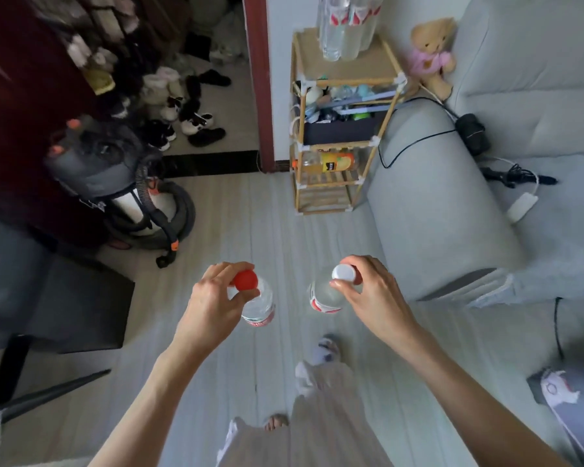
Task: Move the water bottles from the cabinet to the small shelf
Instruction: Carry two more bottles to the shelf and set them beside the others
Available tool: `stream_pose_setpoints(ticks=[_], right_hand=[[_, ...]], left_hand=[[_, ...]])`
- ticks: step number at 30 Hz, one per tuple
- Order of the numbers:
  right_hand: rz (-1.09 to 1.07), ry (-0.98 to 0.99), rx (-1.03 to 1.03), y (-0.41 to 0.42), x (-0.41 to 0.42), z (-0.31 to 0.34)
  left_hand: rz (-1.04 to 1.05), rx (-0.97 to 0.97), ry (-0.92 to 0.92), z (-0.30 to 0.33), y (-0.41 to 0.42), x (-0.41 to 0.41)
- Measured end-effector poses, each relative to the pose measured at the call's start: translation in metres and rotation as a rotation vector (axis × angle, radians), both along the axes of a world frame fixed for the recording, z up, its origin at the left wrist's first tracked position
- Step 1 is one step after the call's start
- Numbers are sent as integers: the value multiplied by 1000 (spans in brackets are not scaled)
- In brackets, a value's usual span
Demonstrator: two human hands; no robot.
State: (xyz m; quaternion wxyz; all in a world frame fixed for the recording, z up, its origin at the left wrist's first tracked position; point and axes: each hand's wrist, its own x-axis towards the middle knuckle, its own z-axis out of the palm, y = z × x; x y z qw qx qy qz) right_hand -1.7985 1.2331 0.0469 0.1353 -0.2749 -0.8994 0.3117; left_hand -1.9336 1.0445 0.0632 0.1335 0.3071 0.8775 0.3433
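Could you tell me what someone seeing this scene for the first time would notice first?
Most striking are the two hands low in the middle, each gripping a clear water bottle by its neck: the left hand holds the red-capped bottle, the right hand the white-capped bottle. Ahead, beside the grey sofa, stands the small shelf with more bottles on top.

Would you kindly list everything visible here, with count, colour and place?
carried bottles: two, clear; red cap left, white cap right
shelf bottles: several, clear, on top of the small shelf
juice bottle: one, orange, lying on a lower tier
teddy bear: one, tan, pink top, on sofa
sofa: one, grey, right
vacuum cleaner: one, grey, left
shoes: many, dark and white, doorway
left hand: grips red-capped bottle
right hand: grips white-capped bottle
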Motion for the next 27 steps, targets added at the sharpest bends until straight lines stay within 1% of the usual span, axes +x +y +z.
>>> stream_pose_setpoints(ticks=[6,10,15,21,27], right_hand=[[73,-6,9,126,-91,-6],[100,34,34,211,-146,11],[79,91,125,299,-214,32],[-22,173,133,393,-296,43],[-91,153,104,467,-366,50]], left_hand=[[61,35,13,-7,120,-83],[61,55,15,0,197,-132],[84,121,51,16,279,-195],[-17,215,49,27,375,-281],[-126,262,20,35,464,-373]])
